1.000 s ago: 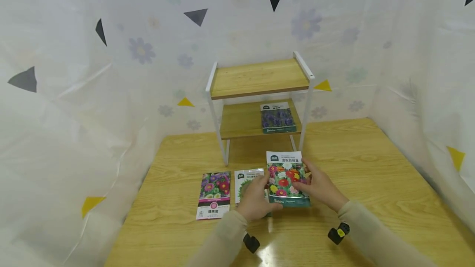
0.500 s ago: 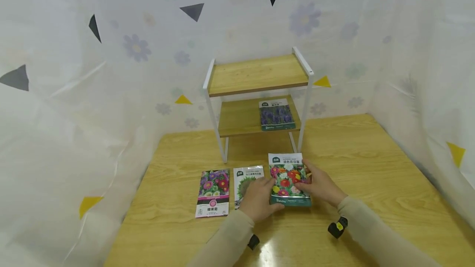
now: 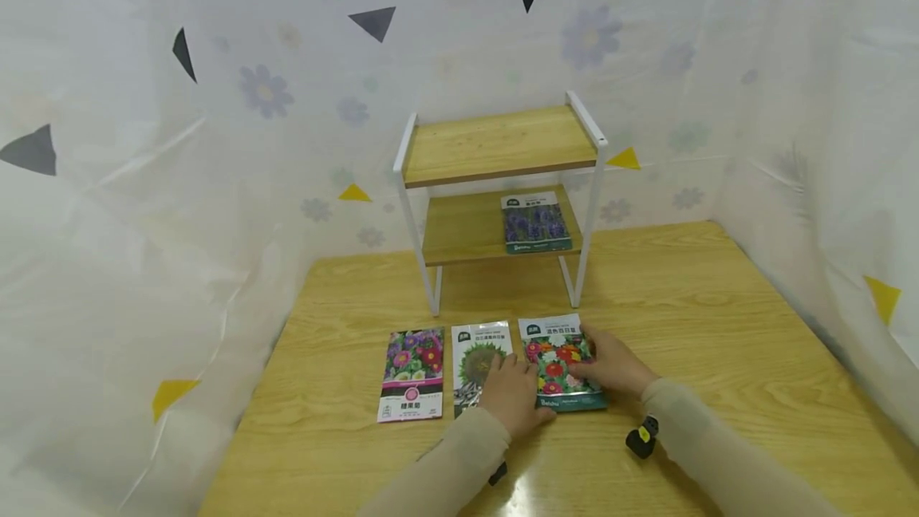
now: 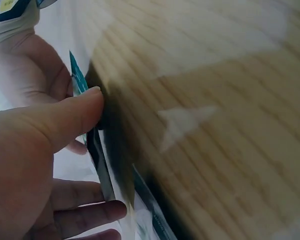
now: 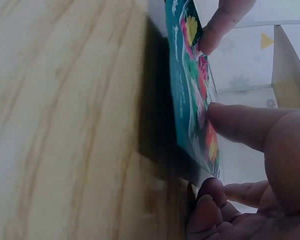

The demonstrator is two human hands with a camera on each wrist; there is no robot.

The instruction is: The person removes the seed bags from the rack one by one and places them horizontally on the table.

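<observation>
In the head view, a seed packet with red, white and pink flowers (image 3: 554,345) lies low over the table, front of the rack. My right hand (image 3: 619,364) pinches its right side, thumb on the printed face and fingers at the edge; the right wrist view shows the packet (image 5: 195,85) slightly off the wood on that side. My left hand (image 3: 511,399) has its fingers extended at the packet's left edge, covering part of a sunflower seed packet (image 3: 474,361). Left of that lies a packet with purple and pink flowers (image 3: 412,377).
A two-tier wooden rack (image 3: 502,146) with a white frame stands at the back of the table (image 3: 689,301). Its lower shelf bears a purple-flower seed packet (image 3: 536,222) on the right. White flower-print sheeting (image 3: 459,46) surrounds the table.
Both hands have brought the red-flower packet down toward the table, level with the other two. My left hand has shifted slightly right, and more of the sunflower packet shows.
</observation>
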